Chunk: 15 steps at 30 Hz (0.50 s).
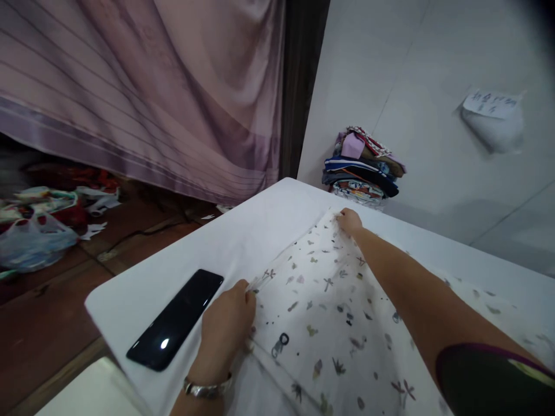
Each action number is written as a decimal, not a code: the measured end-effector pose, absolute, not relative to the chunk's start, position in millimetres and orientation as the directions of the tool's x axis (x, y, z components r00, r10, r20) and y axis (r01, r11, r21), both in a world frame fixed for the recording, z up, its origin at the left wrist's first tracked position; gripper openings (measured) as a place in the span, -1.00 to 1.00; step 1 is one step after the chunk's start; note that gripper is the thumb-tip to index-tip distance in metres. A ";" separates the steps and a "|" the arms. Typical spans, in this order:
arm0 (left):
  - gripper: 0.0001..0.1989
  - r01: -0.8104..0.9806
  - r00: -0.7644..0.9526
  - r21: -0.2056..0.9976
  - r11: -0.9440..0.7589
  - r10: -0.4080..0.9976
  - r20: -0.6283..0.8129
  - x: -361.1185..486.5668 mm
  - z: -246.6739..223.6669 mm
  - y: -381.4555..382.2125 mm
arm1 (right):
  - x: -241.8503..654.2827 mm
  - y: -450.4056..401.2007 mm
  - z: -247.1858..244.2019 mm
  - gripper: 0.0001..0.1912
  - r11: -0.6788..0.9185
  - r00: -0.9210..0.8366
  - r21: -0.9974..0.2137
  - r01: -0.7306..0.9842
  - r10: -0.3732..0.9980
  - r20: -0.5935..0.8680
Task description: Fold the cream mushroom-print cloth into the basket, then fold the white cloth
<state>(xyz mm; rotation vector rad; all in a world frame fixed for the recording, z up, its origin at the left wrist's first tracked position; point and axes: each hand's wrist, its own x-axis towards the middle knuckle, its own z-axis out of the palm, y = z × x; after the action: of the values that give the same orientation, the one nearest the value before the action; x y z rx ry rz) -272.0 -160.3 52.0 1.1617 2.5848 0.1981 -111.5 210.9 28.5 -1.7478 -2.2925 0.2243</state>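
A white cloth (321,300) printed with small plants and shapes lies spread over the white table (260,222). My left hand (229,320), with a metal bracelet at the wrist, is closed on the cloth's left edge. Farther off, my right hand (349,222) pinches the cloth's far corner, its arm stretched across the fabric. Folds run through the cloth near my left wrist. A black phone (176,320) lies flat on the table, just left of my left hand.
Folded clothes (363,164) are stacked at the table's far edge by the wall. A pink curtain (195,86) hangs behind. Plastic bags (37,240) lie on the tiled floor at left. A paper note (492,105) is on the wall.
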 end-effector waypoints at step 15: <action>-0.69 0.761 -0.610 0.238 0.604 0.791 -0.055 -274.0 42.8 -162.1 | -89.6 192.7 23.5 -0.51 0.354 -0.344 -0.129 0.926 0.934 0.093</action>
<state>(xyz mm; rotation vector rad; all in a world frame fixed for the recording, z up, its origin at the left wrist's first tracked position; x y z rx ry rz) -274.0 -162.1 42.8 1.3026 2.6726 0.2867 -89.6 192.7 23.5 -1.7028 -2.4572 0.0797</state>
